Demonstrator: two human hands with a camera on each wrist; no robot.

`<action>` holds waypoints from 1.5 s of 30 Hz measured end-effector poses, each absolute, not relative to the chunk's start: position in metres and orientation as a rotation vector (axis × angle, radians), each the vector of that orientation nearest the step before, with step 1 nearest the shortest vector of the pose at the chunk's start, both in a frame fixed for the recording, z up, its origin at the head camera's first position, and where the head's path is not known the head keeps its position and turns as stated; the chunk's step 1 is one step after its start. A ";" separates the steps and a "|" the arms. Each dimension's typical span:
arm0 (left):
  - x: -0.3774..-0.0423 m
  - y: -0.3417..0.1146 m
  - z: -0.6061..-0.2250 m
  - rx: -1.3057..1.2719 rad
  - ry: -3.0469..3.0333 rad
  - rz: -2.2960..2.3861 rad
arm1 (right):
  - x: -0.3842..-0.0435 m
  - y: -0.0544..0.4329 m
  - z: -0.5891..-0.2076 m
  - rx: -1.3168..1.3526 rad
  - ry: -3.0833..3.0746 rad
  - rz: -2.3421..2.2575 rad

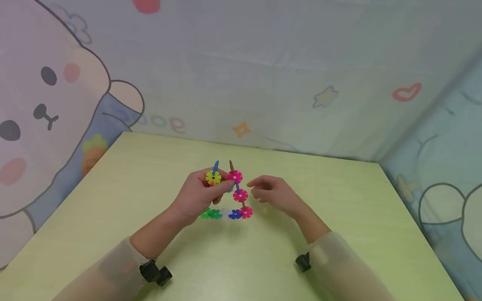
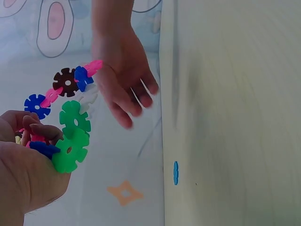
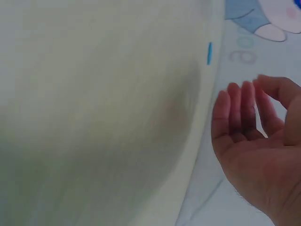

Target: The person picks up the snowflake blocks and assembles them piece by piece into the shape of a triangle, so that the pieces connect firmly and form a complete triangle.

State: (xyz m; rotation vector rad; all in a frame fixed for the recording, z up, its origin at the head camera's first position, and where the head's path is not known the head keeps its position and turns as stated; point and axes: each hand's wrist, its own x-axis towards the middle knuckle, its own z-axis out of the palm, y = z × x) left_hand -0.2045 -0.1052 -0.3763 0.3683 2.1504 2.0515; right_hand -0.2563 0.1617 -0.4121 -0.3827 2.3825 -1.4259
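Observation:
In the head view my left hand (image 1: 193, 195) grips a loop-like chain of interlocked notched plastic discs (image 1: 240, 195) above the table, with the thumb across its upper part. A yellow disc (image 1: 213, 178) shows beside the fingers, and pink discs run down the right side. Green discs (image 2: 70, 150) hang past the palm in the left wrist view, linked on to white, blue and brown ones. Part of the chain is hidden by the hand. My right hand (image 1: 278, 193) hovers just right of the chain, fingers loosely bent, holding nothing and apart from the discs.
A single blue disc (image 2: 176, 173) is on the pale table (image 1: 339, 200), seen edge-on; it also shows in the right wrist view. Behind the table hangs a printed cloth (image 1: 263, 83) with cartoon figures. Each wrist carries a small black camera (image 1: 154, 272).

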 end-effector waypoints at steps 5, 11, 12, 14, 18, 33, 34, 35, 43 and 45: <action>-0.205 -0.105 -0.378 0.379 2.142 2.046 | -0.285 0.136 -0.422 -0.419 2.495 -1.150; -0.204 -0.103 -0.377 0.385 2.135 2.051 | -0.302 0.113 -0.425 -0.438 2.575 -0.941; -0.203 -0.102 -0.377 0.391 2.133 2.056 | -0.303 0.111 -0.425 -0.445 2.584 -0.917; -0.203 -0.101 -0.378 0.398 2.127 2.063 | -0.304 0.108 -0.423 -0.462 2.596 -0.884; -0.203 -0.099 -0.379 0.421 2.116 2.061 | -0.304 0.106 -0.422 -0.504 2.617 -0.831; -0.196 -0.076 -0.382 0.449 2.100 1.940 | -0.258 0.175 -0.401 -0.388 2.641 -1.118; -0.196 -0.073 -0.383 0.454 2.099 1.932 | -0.254 0.180 -0.396 -0.385 2.636 -1.189; -0.196 -0.071 -0.384 0.455 2.108 1.920 | -0.250 0.186 -0.391 -0.385 2.638 -1.248; -0.193 -0.054 -0.387 0.526 2.242 1.795 | -0.218 0.206 -0.342 -0.451 2.620 -1.660; -0.192 -0.052 -0.387 0.550 2.259 1.786 | -0.212 0.205 -0.331 -0.472 2.586 -1.745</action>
